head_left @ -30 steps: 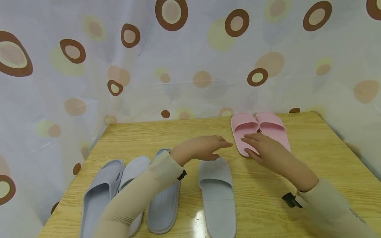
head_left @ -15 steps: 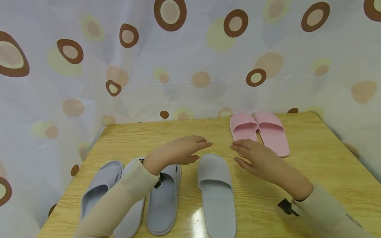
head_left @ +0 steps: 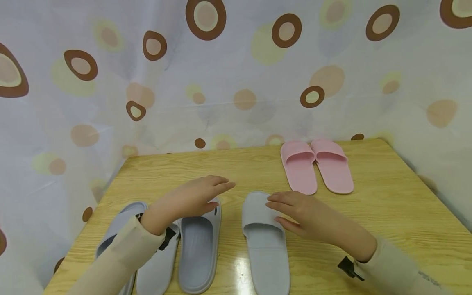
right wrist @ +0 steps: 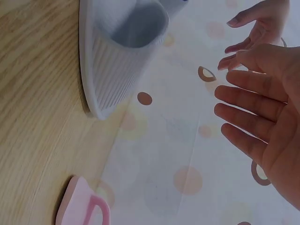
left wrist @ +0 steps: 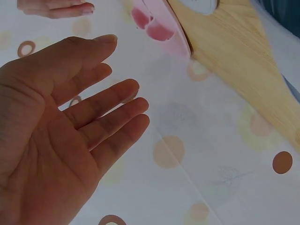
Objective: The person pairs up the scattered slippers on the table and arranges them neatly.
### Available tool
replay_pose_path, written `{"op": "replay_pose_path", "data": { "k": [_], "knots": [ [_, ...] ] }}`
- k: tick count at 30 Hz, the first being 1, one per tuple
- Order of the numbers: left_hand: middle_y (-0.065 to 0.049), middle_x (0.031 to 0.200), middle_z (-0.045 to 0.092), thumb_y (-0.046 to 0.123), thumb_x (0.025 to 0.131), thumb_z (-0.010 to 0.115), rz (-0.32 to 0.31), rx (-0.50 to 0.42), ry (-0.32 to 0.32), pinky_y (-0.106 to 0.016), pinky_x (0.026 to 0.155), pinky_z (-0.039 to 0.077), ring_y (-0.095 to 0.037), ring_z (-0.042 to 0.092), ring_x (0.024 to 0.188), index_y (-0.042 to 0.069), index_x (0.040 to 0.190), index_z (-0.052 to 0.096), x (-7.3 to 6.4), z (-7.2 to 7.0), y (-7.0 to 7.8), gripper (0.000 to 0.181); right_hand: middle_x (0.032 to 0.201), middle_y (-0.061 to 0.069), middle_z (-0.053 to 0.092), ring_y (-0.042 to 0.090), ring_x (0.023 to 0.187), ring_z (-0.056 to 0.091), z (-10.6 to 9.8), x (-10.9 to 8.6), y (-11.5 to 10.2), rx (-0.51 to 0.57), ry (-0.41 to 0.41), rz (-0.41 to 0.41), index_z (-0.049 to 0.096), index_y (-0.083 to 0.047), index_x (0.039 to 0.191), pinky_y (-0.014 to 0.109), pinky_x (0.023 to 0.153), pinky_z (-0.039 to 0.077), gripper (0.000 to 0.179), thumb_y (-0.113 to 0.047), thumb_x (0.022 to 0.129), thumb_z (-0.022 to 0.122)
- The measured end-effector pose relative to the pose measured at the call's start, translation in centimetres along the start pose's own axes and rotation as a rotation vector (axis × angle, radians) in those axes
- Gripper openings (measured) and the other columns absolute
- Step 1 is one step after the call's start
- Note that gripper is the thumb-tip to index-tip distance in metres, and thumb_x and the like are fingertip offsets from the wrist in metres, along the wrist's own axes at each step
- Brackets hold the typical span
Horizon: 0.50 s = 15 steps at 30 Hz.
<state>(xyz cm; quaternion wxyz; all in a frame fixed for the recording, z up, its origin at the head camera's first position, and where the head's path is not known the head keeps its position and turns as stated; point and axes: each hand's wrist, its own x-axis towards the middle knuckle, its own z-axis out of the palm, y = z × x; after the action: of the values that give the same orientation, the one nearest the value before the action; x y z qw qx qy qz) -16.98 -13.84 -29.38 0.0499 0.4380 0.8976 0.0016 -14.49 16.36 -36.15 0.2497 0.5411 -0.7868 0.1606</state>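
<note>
Both hands are in the air over the table, fingers extended and holding nothing. My left hand [head_left: 188,200] hovers above the toe of a blue-grey slipper [head_left: 198,254]; its palm and spread fingers fill the left part of the left wrist view. My right hand [head_left: 300,215] is over the right side of a light grey slipper [head_left: 268,266], overlapping its strap in the head view. Left of the blue-grey slipper lie another light grey slipper [head_left: 156,264] and a lavender-grey slipper [head_left: 123,219], both partly hidden by my left sleeve.
A pair of pink slippers [head_left: 300,172] sits side by side at the back right of the wood-grain table [head_left: 380,196]. A cloth with brown and peach spots [head_left: 228,61] hangs behind the table and along its sides.
Both hands have moved left, the left one from above the central light grey slipper to over the blue-grey one. The right hand has left the pink slippers. The slippers lie as before.
</note>
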Motion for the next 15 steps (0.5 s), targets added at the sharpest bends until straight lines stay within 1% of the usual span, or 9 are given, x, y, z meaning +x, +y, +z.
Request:
{"op": "replay_pose_path", "data": {
  "k": [3,6,11,15],
  "knots": [
    [-0.017,0.138,0.050,0.007,0.088,0.069,-0.014,-0.004,0.003,-0.043,0.100,0.044,-0.032,0.049,0.126,0.004,0.142,0.045,-1.1,0.3,-0.2,0.060,0.114,0.009,0.065,0.024,0.103,0.063,0.4,0.0,-0.7,0.016,-0.039,-0.013,0.066,-0.002,0.115,0.039,0.085,0.053,0.034,-0.028,0.101,0.048],
    [-0.018,0.138,0.049,0.008,0.088,0.069,-0.042,-0.016,-0.014,-0.044,0.098,0.045,-0.034,0.048,0.126,0.003,0.141,0.046,-2.2,0.6,-0.5,0.058,0.116,0.008,0.065,0.023,0.106,0.062,0.8,0.0,-1.3,0.025,-0.090,-0.024,0.065,-0.003,0.116,0.038,0.088,0.052,0.029,-0.024,0.097,0.058],
    [-0.019,0.138,0.049,0.009,0.088,0.069,-0.092,-0.043,-0.074,-0.044,0.097,0.045,-0.035,0.048,0.126,0.000,0.138,0.048,-3.8,1.1,-0.7,0.055,0.118,0.010,0.064,0.022,0.109,0.061,1.5,0.1,-2.5,0.054,-0.165,-0.055,0.063,-0.002,0.118,0.035,0.090,0.051,0.032,-0.022,0.094,0.062],
    [-0.021,0.137,0.049,0.009,0.088,0.070,-0.146,-0.082,-0.128,-0.044,0.095,0.046,-0.037,0.048,0.125,-0.002,0.136,0.050,-5.1,1.4,-0.7,0.054,0.117,0.009,0.065,0.020,0.110,0.061,1.9,0.0,-3.5,0.077,-0.204,-0.081,0.063,-0.002,0.118,0.032,0.090,0.051,0.035,-0.025,0.093,0.064]
  ]
}}
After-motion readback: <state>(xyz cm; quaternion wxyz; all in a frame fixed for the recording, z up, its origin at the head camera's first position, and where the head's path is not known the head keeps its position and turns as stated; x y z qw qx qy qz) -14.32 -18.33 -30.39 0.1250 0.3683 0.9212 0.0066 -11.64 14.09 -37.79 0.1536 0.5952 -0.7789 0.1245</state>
